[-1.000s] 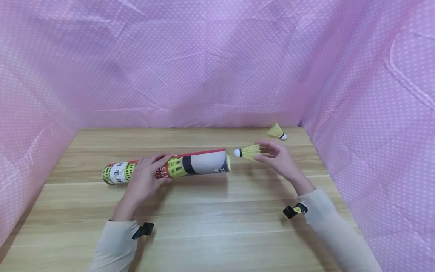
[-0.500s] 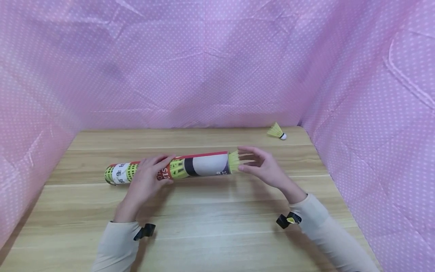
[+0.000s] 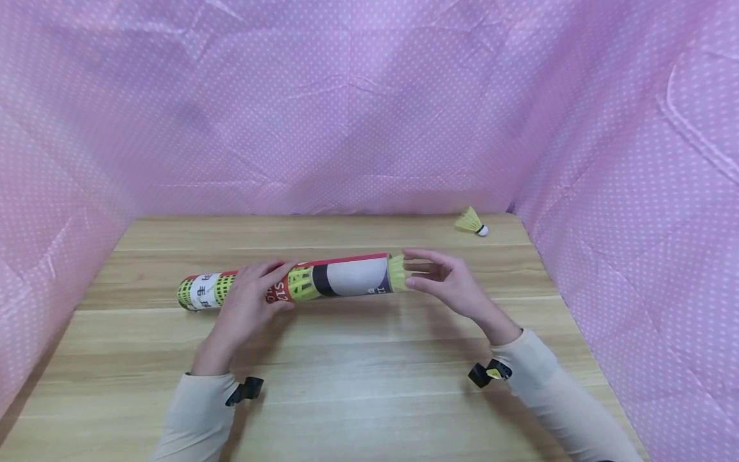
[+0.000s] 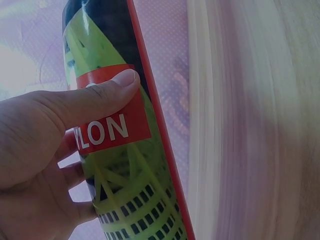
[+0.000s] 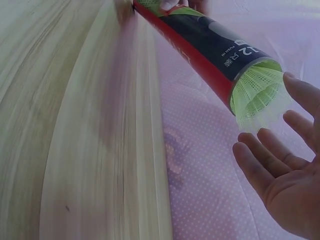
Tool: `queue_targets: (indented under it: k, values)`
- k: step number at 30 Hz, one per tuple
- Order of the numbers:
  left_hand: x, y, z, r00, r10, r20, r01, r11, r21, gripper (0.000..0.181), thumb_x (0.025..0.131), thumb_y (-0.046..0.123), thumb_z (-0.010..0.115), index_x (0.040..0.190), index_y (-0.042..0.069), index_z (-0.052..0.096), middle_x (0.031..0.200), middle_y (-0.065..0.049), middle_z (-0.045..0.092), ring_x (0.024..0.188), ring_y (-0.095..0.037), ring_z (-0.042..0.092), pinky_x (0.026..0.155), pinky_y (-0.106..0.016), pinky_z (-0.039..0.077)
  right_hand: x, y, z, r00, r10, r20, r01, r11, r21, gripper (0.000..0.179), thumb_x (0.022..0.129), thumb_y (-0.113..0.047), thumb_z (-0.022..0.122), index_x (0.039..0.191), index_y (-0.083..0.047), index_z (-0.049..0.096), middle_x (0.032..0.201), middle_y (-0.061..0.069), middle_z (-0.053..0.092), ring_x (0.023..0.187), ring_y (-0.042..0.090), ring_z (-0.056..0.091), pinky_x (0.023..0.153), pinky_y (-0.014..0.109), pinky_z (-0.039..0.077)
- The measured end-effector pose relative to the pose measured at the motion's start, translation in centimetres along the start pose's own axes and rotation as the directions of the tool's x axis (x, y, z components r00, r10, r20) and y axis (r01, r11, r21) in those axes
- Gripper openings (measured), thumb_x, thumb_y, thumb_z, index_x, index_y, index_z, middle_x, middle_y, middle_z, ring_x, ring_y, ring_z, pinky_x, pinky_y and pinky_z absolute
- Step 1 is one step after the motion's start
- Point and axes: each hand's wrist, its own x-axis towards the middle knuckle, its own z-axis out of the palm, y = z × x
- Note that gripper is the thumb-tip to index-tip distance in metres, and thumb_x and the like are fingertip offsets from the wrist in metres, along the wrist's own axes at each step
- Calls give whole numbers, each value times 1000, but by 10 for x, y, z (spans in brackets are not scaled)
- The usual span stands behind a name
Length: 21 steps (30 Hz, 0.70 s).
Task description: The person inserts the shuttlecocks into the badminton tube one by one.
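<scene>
My left hand (image 3: pixel 248 305) grips the middle of a long shuttlecock tube (image 3: pixel 353 276), its thumb lying across the red "NYLON" label in the left wrist view. The tube lies nearly level, its mouth toward the right. A yellow shuttlecock (image 3: pixel 396 273) is partly inside that mouth; its skirt sticks out, while its white tip is hidden. Close to the skirt is my right hand (image 3: pixel 447 282), thumb and fingers spread around the rim. In the right wrist view the thumb (image 5: pixel 300 92) is at the skirt's edge; whether it touches I cannot tell.
Another yellow shuttlecock (image 3: pixel 470 222) with a white tip lies near the back right of the wooden table (image 3: pixel 358 385). Pink dotted cloth (image 3: pixel 323 128) hangs behind the table and along both sides.
The shuttlecock, earlier held by its skirt right of the tube, has moved left into the mouth with my right hand following. Over the last half second little has moved.
</scene>
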Motion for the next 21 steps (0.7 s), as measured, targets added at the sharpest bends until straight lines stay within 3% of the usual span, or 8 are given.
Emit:
queue_targets:
  k: [13,21]
  values:
    - [0,2,1,999,43,-20,-43,999,-1,83,70,11,92,145,18,56,138,-15,57,123,-38,51,117,-57,25,5,-5,11,1000,-14,28,16,997,-74,55,87,-7,79,139,-10,61,140,9,59,122,28,61,99,41,53]
    - [-1,1,0,998,52,-17,-52,999,-1,84,70,10,92,146,19,56,138,-16,57,122,-38,52,115,-56,28,3,-6,9,1000,-1,28,5,993,-119,55,86,-11,81,138,-14,63,135,12,62,118,35,62,92,36,57]
